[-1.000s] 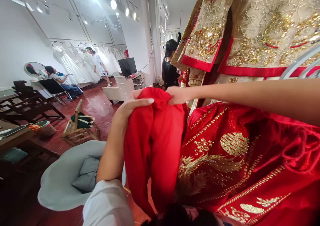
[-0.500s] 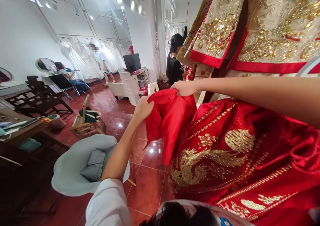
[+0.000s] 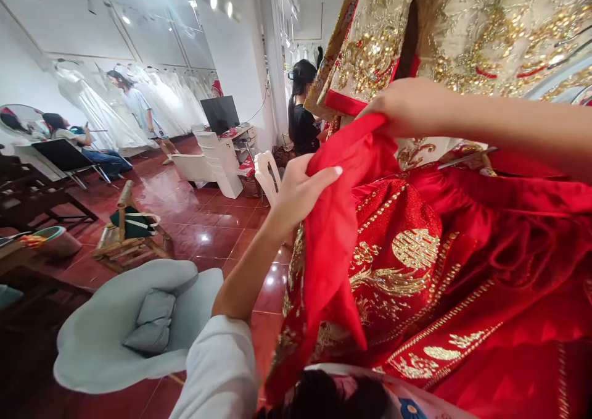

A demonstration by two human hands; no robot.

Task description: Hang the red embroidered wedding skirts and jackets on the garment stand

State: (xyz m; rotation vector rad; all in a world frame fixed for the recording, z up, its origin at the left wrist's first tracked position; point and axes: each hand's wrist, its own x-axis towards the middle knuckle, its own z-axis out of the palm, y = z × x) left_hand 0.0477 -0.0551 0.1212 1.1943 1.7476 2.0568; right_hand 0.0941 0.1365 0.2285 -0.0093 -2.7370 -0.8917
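Note:
Both my hands hold a red satin garment (image 3: 330, 240) whose plain side faces me. Its hanging left edge shows gold embroidery. My left hand (image 3: 300, 187) grips the upper left, thumb lying over the cloth and fingers hidden behind it. Farther right and higher, my right hand (image 3: 407, 107) is closed on the top edge, its fingertips mostly hidden. Below and right of my hands spreads a red skirt (image 3: 416, 283) with gold phoenix-like embroidery, a round gold emblem and beaded lines. Whether it is one piece with the held cloth I cannot tell.
Cream garments with gold sequins (image 3: 370, 55) hang close at upper right. A grey armchair (image 3: 92, 339) with a cushion stands at lower left, a bamboo chair (image 3: 123, 234) behind it. One person in black (image 3: 303, 123) is beyond my hands; two others are at far left. White dresses (image 3: 171, 98) line the back.
My right hand has moved right, up and nearer, and my left hand has moved right. The red cloth now hangs closer, over the skirt's left side. My view has turned right.

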